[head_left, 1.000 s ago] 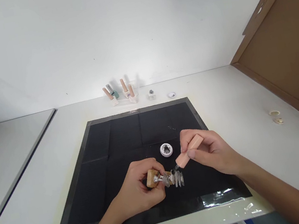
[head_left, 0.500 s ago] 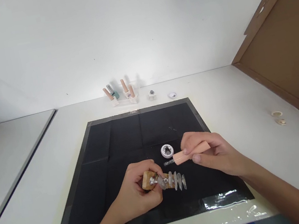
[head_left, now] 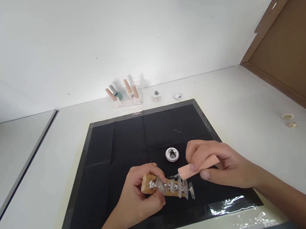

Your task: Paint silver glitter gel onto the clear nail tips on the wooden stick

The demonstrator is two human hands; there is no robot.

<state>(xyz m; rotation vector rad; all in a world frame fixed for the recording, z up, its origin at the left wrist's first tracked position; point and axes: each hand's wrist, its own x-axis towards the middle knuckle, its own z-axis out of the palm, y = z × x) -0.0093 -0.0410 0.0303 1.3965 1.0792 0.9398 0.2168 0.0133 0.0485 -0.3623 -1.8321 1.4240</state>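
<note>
- Head view shows a big white table [head_left: 240, 87], with a brown board [head_left: 302, 52] along its right side, well apart from the hands
- We see a black mat [head_left: 122, 143] on the table; both hands work over its near part, close to the near edge, and there is bare mat to the left and behind them
- We see the left hand [head_left: 140, 201] with its fingers curled tight round one end of a wooden stick [head_left: 147, 181], held just above the mat
- We see the right hand [head_left: 223, 163] pinching a pink brush handle [head_left: 199, 166] between thumb and fingers
- We count about five clear nail tips [head_left: 180, 188] in a row on the stick, and the brush end touches the middle of the row
- We think the painting is part way; we cannot tell which tips have paint on them
- We see a little open jar [head_left: 172, 154] with grey stuff, just behind the brush
- We see small bottles [head_left: 125, 92] far back by the wall
</note>
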